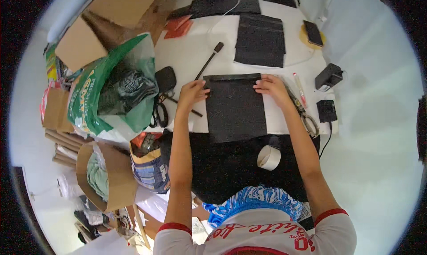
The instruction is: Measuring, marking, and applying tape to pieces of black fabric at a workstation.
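Observation:
A rectangular piece of black fabric (235, 108) lies on the white table in front of me, its lower end reaching past the near edge. Across its top runs a narrow folded strip (232, 78). My left hand (192, 95) pinches the fabric's left side close to the upper corner. At the opposite upper corner, my right hand (273, 88) has its fingers closed on the edge. A long dark stick with a thick tip (210, 60) lies just beyond my left hand. Beside my right forearm are large scissors (308, 122) and a red-and-white pen (300, 91).
Farther back sits a stack of black fabric pieces (260, 41). A phone (313, 33) rests on a yellow tape roll, near a black power adapter (329, 77). Black-handled scissors (160, 114) and a green-white plastic bag (95, 95) are left. A cream tape roll (269, 158) lies on black cloth (222, 166).

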Action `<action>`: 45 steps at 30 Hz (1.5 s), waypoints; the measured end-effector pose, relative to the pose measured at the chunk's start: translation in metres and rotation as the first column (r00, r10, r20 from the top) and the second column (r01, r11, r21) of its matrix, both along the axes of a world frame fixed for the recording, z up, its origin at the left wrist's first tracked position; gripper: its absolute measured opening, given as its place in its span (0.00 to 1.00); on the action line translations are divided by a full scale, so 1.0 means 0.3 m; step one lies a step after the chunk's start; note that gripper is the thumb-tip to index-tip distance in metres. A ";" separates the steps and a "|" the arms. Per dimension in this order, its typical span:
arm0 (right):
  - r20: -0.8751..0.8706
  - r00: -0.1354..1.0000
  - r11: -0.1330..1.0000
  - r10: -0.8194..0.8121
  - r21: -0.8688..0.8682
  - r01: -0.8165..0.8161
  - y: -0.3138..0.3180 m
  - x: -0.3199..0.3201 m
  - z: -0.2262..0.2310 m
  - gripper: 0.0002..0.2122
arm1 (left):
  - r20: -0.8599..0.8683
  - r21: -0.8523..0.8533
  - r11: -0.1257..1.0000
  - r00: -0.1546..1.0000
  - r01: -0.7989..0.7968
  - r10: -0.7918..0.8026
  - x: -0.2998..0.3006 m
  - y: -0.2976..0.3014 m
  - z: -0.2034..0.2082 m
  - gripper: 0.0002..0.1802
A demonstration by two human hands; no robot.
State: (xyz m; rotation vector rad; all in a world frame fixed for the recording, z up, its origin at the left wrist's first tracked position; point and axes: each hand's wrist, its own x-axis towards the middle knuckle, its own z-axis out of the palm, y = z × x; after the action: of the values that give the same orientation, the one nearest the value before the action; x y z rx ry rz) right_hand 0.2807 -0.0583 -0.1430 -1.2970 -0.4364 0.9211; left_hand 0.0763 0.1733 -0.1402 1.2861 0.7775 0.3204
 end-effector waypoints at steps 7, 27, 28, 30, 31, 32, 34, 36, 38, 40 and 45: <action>0.150 0.989 0.997 -0.017 -0.068 0.027 0.041 -0.014 -0.035 0.12 | 0.042 -0.002 0.999 0.998 -0.036 0.036 -0.008 0.023 -0.004 0.24; 0.325 0.940 0.992 0.104 -0.105 -0.073 -0.009 0.021 -0.001 0.09 | 0.019 0.193 0.961 0.978 0.199 -0.207 -0.066 0.050 -0.018 0.17; 0.325 0.940 0.992 0.103 -0.103 -0.073 -0.015 0.032 -0.002 0.09 | 0.019 0.235 0.946 0.972 0.222 -0.233 -0.067 0.052 -0.019 0.17; 0.477 0.859 0.974 0.188 -0.205 -0.099 -0.020 0.048 0.001 0.09 | 0.025 0.219 0.945 0.967 0.243 -0.254 -0.078 0.060 -0.015 0.17; 0.476 0.859 0.975 0.188 -0.200 -0.102 -0.024 0.049 0.004 0.09 | 0.032 0.201 0.943 0.961 0.264 -0.276 -0.083 0.064 -0.011 0.17; 0.532 0.816 0.967 0.225 -0.226 -0.119 -0.033 0.051 0.009 0.09 | 0.029 0.206 0.943 0.961 0.262 -0.273 -0.087 0.066 -0.007 0.17; 0.583 0.769 0.959 0.260 -0.246 -0.138 -0.038 0.039 0.028 0.09 | 0.029 0.291 0.900 0.937 0.325 -0.348 -0.098 0.066 0.003 0.14; 0.609 0.742 0.956 0.281 -0.246 -0.160 -0.044 0.036 0.037 0.08 | -0.005 0.354 0.863 0.924 0.360 -0.383 -0.100 0.070 0.012 0.13; 0.609 0.739 0.957 0.287 -0.222 -0.189 -0.048 0.045 0.033 0.08 | -0.038 0.411 0.820 0.907 0.398 -0.420 -0.097 0.072 0.016 0.11; 0.607 0.737 0.955 0.295 -0.201 -0.217 -0.056 0.058 0.018 0.09 | -0.068 0.426 0.801 0.897 0.422 -0.436 -0.099 0.074 0.005 0.11; 0.599 0.720 0.937 0.349 -0.222 -0.269 -0.059 0.052 -0.002 0.08 | -0.074 0.522 0.731 0.878 0.438 -0.474 -0.104 0.084 -0.017 0.10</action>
State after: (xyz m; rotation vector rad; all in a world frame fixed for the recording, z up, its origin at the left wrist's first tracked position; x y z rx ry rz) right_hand 0.2964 -0.0761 -0.1436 -1.6728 -1.1786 0.7660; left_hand 0.0451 0.1986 -0.1452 1.9310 0.2872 0.1721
